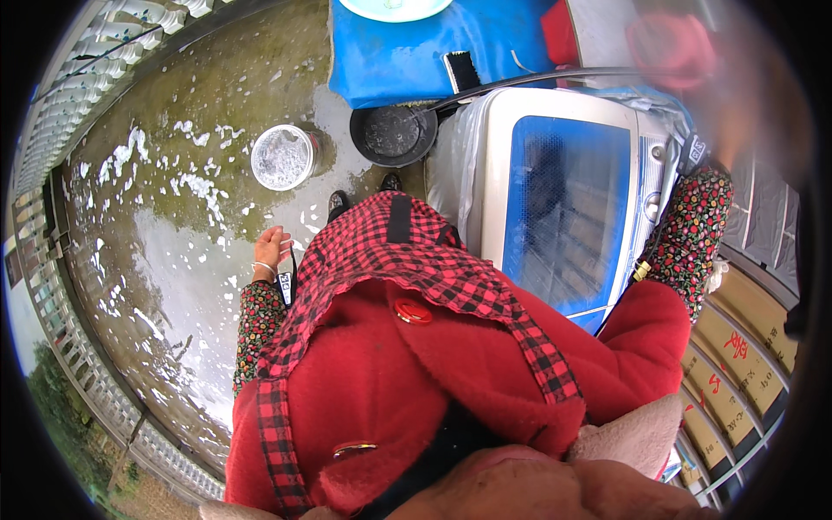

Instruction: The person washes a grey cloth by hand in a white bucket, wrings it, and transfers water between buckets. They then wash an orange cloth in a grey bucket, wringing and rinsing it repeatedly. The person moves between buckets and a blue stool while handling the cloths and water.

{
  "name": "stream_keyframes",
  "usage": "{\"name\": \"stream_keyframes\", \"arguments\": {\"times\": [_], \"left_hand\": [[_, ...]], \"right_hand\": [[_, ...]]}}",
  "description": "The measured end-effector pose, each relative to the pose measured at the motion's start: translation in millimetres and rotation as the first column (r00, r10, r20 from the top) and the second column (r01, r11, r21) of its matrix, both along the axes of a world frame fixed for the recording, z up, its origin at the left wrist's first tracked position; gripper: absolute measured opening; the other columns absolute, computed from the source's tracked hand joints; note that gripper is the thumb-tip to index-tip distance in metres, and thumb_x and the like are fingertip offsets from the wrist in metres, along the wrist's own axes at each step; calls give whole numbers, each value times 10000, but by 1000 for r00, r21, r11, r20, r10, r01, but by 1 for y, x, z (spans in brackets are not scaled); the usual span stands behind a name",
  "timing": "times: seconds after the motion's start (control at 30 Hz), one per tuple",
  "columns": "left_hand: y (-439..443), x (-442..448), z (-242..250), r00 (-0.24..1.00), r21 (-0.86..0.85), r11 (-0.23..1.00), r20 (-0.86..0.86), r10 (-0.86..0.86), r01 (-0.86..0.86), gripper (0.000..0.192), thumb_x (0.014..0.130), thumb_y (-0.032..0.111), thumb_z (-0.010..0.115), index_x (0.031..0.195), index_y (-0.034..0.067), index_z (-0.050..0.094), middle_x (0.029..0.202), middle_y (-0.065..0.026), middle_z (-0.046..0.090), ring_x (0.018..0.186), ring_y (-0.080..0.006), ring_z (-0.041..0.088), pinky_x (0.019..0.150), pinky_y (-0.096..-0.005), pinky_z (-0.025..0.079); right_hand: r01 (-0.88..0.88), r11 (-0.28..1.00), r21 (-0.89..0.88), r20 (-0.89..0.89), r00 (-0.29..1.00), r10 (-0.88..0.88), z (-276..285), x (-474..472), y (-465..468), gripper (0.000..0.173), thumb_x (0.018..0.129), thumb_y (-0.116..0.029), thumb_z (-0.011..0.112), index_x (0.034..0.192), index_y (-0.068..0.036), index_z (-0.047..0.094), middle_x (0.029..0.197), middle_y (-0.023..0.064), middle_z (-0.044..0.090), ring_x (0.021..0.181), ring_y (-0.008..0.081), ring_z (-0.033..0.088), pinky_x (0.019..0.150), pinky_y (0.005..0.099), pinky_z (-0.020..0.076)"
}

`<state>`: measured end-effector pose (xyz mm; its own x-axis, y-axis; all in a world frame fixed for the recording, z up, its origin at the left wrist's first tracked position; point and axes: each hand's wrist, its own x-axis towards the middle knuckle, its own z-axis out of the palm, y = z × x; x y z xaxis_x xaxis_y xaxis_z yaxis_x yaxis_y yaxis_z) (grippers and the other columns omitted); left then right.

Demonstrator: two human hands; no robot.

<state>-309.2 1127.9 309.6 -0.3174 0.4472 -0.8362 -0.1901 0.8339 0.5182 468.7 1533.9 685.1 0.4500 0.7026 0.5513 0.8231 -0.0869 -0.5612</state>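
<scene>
My left hand (272,247) hangs beside the checked apron (416,253), fingers loosely apart with nothing in them. A white bucket (284,157) of foamy water stands ahead of it on the wet floor. My right arm reaches past a white washing machine (565,208) with a blue see-through lid. Blur covers my right hand (738,123) near the picture's edge, so its grip is unclear. Close to it is a blurred red plastic vessel (673,49); I cannot tell whether they touch. A dark basin (393,133) with water sits by the machine.
Suds (201,188) lie across the wet concrete floor. A blue cover (416,65) bears a scrubbing brush (462,71) and a pale basin (396,9). Above the machine runs a black hose (520,78). A balustrade (71,117) borders the left; cardboard boxes (747,351) stand behind bars at right.
</scene>
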Motion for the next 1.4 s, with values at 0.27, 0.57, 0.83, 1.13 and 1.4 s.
{"name": "stream_keyframes", "arguments": {"times": [0.27, 0.57, 0.83, 1.13, 1.4], "left_hand": [[28, -38, -38, 989, 83, 988, 61, -133, 128, 297, 921, 263, 550, 1152, 77, 536, 983, -112, 666, 774, -226, 676, 572, -311, 547], [89, -101, -63, 877, 129, 877, 75, -475, 464, 272, 931, 227, 537, 1150, 65, 538, 951, -116, 662, 732, -215, 670, 549, -322, 556], [71, -210, -79, 729, 125, 731, 66, -681, 671, 224, 916, 199, 555, 1089, 58, 537, 878, -142, 660, 683, -281, 659, 544, -380, 546], [55, -219, -79, 615, 58, 616, 47, -787, 785, 286, 913, 233, 556, 1146, 70, 534, 934, -121, 666, 725, -248, 667, 559, -345, 532], [4, -209, -96, 540, 0, 541, 63, -839, 841, 272, 911, 258, 562, 1126, 92, 547, 930, -75, 676, 720, -192, 662, 549, -313, 503]], "right_hand": [[33, 999, -6, 42, 999, -33, -15, -51, -133, 537, 924, -385, 506, 1258, 35, 499, 1080, 162, 628, 874, 244, 641, 737, 339, 511], [274, 961, 46, -40, 961, -272, -23, -148, -371, 480, 965, -367, 447, 1249, 14, 510, 1096, 158, 621, 855, 222, 641, 767, 303, 490], [436, 873, -218, -149, 869, -471, -101, -275, -555, 411, 910, -241, 535, 1268, -40, 519, 988, 151, 660, 873, 203, 654, 789, 300, 498], [225, 860, -458, -385, 822, -420, -170, -386, -646, 388, 883, -190, 560, 1228, -15, 534, 971, 143, 649, 816, 212, 646, 761, 324, 506], [101, 819, -565, -416, 822, -389, -246, -442, -702, 380, 870, -210, 570, 1209, -41, 553, 988, 171, 659, 877, 264, 642, 792, 354, 505]]}}
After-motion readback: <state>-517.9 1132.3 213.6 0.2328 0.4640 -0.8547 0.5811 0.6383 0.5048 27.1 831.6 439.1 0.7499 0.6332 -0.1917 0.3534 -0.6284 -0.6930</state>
